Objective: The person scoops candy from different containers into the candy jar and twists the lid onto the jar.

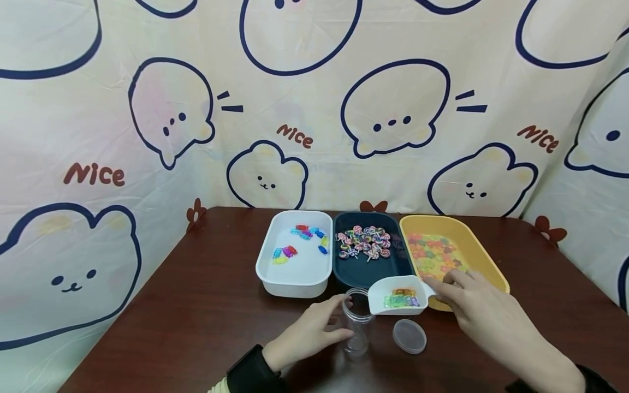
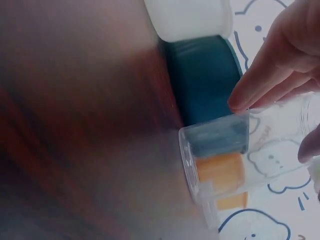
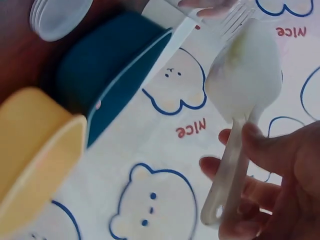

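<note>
My left hand (image 1: 312,334) holds a clear plastic jar (image 1: 357,330) upright on the dark wooden table, fingers on one side and thumb on the other. The jar's mouth faces up, uncovered. In my right hand (image 1: 484,308) is the handle of a white scoop (image 3: 245,75), gripped between thumb and fingers. Several translucent candy-shaped pieces (image 1: 400,300), orange, green and purple, lie in the scoop's bowl. The scoop's front lip overlaps the jar's rim in the head view. A round translucent lid (image 1: 410,336) lies on the table, right of the jar.
Behind the hands, three bins stand in a row. The white bin (image 1: 295,288) contains bright candy-shaped pieces, the dark teal bin (image 1: 351,275) small swirl lollipops, and the yellow bin (image 1: 474,248) pale flower-like pieces. A patterned cloth (image 1: 324,174) hangs behind the table (image 1: 196,305).
</note>
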`<state>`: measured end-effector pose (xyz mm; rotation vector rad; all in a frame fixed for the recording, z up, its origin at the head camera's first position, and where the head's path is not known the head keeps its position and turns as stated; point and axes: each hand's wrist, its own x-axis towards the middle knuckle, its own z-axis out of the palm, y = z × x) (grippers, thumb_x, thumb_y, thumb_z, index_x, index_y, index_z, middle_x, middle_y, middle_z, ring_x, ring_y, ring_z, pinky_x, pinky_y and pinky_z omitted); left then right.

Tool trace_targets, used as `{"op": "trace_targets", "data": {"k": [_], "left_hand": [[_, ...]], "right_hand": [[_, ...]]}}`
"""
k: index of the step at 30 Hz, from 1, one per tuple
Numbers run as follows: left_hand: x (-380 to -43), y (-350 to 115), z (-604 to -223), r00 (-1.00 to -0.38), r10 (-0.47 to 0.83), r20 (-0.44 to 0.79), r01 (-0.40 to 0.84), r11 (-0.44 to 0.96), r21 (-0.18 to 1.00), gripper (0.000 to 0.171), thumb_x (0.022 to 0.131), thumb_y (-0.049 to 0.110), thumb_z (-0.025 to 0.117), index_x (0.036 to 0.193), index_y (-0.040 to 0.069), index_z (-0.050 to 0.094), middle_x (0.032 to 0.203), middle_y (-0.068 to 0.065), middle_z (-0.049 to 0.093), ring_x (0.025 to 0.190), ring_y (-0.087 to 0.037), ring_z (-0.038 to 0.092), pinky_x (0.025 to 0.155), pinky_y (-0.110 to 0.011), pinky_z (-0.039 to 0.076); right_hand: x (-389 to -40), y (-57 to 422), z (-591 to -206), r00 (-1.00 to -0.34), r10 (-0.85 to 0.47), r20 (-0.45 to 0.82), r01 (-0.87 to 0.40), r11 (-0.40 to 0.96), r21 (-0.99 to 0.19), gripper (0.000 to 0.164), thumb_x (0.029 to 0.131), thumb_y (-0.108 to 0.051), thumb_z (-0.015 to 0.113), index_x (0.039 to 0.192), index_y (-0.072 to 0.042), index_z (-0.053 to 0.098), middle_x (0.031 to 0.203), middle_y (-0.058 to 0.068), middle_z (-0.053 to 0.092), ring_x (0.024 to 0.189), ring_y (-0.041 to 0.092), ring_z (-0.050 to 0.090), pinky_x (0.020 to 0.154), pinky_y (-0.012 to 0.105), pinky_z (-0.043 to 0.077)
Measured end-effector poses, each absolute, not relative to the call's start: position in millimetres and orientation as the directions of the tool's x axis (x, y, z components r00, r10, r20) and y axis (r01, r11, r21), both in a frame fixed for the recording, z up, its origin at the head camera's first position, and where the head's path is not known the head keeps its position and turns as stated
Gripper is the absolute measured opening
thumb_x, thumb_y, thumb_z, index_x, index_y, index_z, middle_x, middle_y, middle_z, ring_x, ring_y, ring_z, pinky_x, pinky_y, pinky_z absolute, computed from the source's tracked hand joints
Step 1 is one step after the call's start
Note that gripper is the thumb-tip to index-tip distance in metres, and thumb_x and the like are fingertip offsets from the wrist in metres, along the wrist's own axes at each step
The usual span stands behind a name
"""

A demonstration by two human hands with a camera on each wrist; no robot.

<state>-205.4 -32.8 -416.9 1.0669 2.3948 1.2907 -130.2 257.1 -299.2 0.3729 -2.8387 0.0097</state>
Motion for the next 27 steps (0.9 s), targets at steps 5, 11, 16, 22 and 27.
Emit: {"op": "trace_targets", "data": {"k": [5,11,16,22,27], "left_hand": [[-187,-22,-387,-0.752,0.655,0.065,0.395,0.370,0.841,0.051,0.096,0.017,0.073,0.142,0.005,0.053,0.137,-0.014,0.065,0.124,-0.022,0.066,0.099,-0.030,0.057],[-185,-15,-383,-0.733,0.676,0.077,0.436,0.380,0.816,0.047,0.097,0.015,0.071,0.140,0.005,0.054,0.135,-0.013,0.068,0.123,-0.021,0.067,0.097,-0.028,0.057],[-184,-13,-382,-0.750,0.658,0.059,0.403,0.386,0.830,0.044,0.096,0.014,0.072,0.137,0.008,0.056,0.133,-0.011,0.069,0.121,-0.020,0.069,0.096,-0.028,0.057],[-183,-12,-380,-0.756,0.653,0.050,0.397,0.396,0.828,0.039,0.095,0.013,0.072,0.131,0.009,0.058,0.130,-0.011,0.070,0.119,-0.021,0.070,0.095,-0.027,0.058],[-183,-12,-379,-0.755,0.653,0.054,0.402,0.396,0.825,0.040,0.095,0.013,0.072,0.133,0.007,0.058,0.129,-0.013,0.070,0.120,-0.022,0.069,0.095,-0.027,0.057]], "right_hand": [[-122,253,-296,-0.868,-0.312,0.386,-0.257,0.948,0.188,0.057,0.067,0.003,0.089,0.120,-0.017,0.076,0.106,0.014,0.068,0.090,0.028,0.052,0.068,0.041,0.056],[-116,249,-292,-0.792,-0.395,0.466,-0.265,0.909,0.321,0.064,0.056,0.001,0.097,0.115,-0.012,0.077,0.104,0.019,0.066,0.087,0.032,0.052,0.074,0.043,0.055],[-116,247,-289,-0.774,-0.416,0.476,-0.273,0.899,0.342,0.061,0.057,0.001,0.097,0.113,-0.012,0.078,0.100,0.020,0.065,0.086,0.033,0.052,0.073,0.044,0.055],[-116,248,-289,-0.779,-0.414,0.471,-0.270,0.899,0.344,0.056,0.061,0.004,0.095,0.111,-0.013,0.078,0.098,0.019,0.064,0.085,0.031,0.050,0.071,0.042,0.053],[-117,249,-291,-0.809,-0.398,0.434,-0.260,0.903,0.343,0.055,0.063,0.003,0.094,0.113,-0.014,0.077,0.101,0.020,0.065,0.085,0.030,0.049,0.070,0.040,0.053]]}}
